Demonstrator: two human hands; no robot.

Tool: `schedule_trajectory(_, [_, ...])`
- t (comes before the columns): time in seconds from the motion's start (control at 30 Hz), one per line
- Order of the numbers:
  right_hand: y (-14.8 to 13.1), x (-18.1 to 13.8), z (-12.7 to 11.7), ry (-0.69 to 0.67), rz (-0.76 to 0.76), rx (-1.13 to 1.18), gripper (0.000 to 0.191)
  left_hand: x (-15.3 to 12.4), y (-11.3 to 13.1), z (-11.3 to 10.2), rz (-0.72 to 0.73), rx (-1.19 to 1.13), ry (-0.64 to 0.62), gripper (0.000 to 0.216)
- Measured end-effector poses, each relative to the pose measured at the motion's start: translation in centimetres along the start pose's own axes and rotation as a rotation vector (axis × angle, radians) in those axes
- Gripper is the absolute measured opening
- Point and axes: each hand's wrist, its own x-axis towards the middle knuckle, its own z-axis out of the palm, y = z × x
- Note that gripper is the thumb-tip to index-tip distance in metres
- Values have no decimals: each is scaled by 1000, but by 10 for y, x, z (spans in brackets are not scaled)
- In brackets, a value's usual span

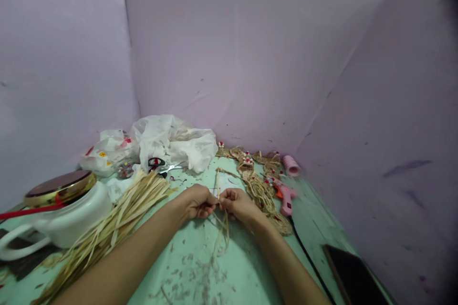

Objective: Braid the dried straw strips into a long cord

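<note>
Straw-coloured, thin fibre strand (218,182) sits pinched in the fingers of both the left hand (201,202) and right hand (238,203), fingertips nearly meeting, probably to steady one small spot; loose ends trail toward six o'clock over the pale green surface (257,267). The left arm (141,250) partly covers a bundle of dry, flat, yellowish strips (123,207) at nine o'clock. Coiled brown twine pieces (263,190) at two and a pink plastic glue gun (286,201) at three crowd the right side.

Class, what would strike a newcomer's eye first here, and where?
The left hand and right hand, pinching a pale fibre strand at the lower centre, come first. Next is the pink glue gun to their right, beside bundled twine. A crumpled white plastic bag lies behind, left of centre.
</note>
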Motion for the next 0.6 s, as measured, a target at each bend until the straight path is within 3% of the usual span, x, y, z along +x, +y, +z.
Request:
schedule_trajectory(0.2, [-2, -1, -5, 105, -176, -476, 8, -9, 0, 7, 205, 319, 198, 15])
schedule_trajectory(0.37, [-18, -11, -20, 70, -15, -607, 12, -11, 0, 6, 237, 318, 183, 11])
schedule_trajectory(0.5, [-25, -20, -40, 5, 138, -581, 12, -8, -2, 4, 167, 237, 152, 9])
schedule_trajectory(0.6, [-25, -23, -55, 67, 145, -636, 10, -4, -4, 2, 142, 215, 141, 8])
